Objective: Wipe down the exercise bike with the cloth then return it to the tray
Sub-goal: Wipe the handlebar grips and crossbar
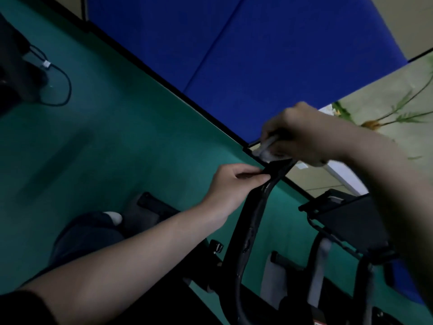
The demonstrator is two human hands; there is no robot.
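The black exercise bike (251, 221) fills the lower right, its curved handlebar rising toward the middle of the view. My left hand (232, 184) grips the handlebar near its top bend. Just above and to the right, my right hand (297, 134) holds a crumpled pale cloth (267, 148) against the handlebar's upper end. Most of the cloth is hidden inside the fist. A black console or holder (346, 214) on the bike sits at the right. No tray is visible.
Green floor (117, 137) spreads to the left, edged by blue padded wall panels (257, 55). A dark object with a looping black cable (63, 83) lies at the far left. My leg and foot (93, 228) are at lower left. A plant (398, 113) shows at right.
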